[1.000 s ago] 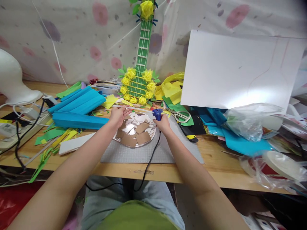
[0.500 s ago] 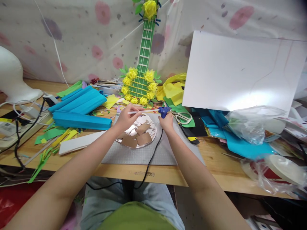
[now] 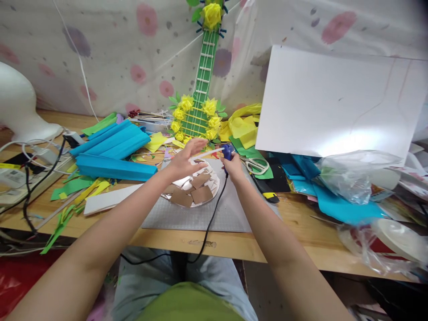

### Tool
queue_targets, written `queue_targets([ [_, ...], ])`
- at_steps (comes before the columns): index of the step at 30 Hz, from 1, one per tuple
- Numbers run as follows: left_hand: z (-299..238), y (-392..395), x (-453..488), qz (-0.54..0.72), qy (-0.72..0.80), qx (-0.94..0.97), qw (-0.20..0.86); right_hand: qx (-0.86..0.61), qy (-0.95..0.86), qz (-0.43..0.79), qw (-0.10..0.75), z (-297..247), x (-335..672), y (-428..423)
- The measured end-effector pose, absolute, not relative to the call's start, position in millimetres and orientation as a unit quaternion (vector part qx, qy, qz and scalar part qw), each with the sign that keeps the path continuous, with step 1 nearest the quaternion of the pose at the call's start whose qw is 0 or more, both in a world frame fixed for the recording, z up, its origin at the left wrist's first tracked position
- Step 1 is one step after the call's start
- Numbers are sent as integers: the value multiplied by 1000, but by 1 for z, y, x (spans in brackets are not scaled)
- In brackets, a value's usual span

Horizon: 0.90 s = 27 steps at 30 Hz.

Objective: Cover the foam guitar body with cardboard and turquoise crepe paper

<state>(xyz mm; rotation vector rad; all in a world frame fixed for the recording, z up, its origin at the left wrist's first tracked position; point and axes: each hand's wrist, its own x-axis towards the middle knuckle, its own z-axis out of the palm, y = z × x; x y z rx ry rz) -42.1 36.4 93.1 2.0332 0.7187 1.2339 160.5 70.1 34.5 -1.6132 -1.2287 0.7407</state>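
My right hand (image 3: pixel 233 167) grips a small blue glue gun (image 3: pixel 228 153) whose black cord (image 3: pixel 207 229) runs down off the table edge. A white glue stick (image 3: pixel 204 154) sticks out of the gun's back toward my left hand (image 3: pixel 184 161), which hovers beside it with the fingers stretched out and apart. Under both hands lies a round disc (image 3: pixel 194 189) covered with brown and white cardboard pieces, resting on a grey cutting mat (image 3: pixel 217 214).
Blue paper rolls (image 3: pixel 110 154) lie to the left, with green and yellow scraps. A green paper guitar with yellow flowers (image 3: pixel 199 111) leans on the back wall. Scissors (image 3: pixel 256 165), a utility knife (image 3: pixel 265 189), a white board (image 3: pixel 337 100) and plastic bags (image 3: pixel 354 171) fill the right.
My left hand let go of the glue stick and spread its fingers. The glue gun rose from the disc and turned, its stick now pointing left toward that hand.
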Motion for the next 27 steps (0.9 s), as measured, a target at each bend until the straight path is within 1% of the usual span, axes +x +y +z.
queue_targets([
  [2, 101, 45, -59, 494, 277, 770, 296, -594, -451, 439, 502, 46, 167, 68],
  [3, 103, 52, -69, 535, 294, 739, 284, -559, -434, 490, 510, 54, 170, 66],
  [5, 98, 64, -93, 630, 338, 648, 264, -501, -438, 550, 505, 69, 174, 61],
  [7, 83, 72, -115, 673, 414, 560, 249, -489, -459, 577, 466, 82, 174, 57],
  [8, 72, 73, -123, 669, 458, 533, 243, -496, -477, 579, 437, 88, 172, 56],
  [10, 49, 69, -132, 621, 539, 521, 228, -516, -526, 569, 365, 96, 164, 54],
  [12, 28, 60, -134, 594, 561, 533, 218, -521, -584, 548, 296, 100, 152, 54],
  [15, 9, 46, -131, 478, 623, 612, 97, -506, -656, 513, 223, 103, 135, 56],
  [17, 4, 41, -128, 417, 645, 640, 27, -509, -687, 483, 190, 104, 123, 57],
  [20, 2, 39, -126, 373, 660, 652, -29, -529, -713, 435, 152, 106, 108, 61],
  [24, 1, 39, -127, 363, 663, 654, -44, -528, -736, 403, 129, 109, 92, 68],
  [27, 1, 39, -128, 373, 661, 650, -37, -522, -761, 375, 90, 111, 83, 78],
])
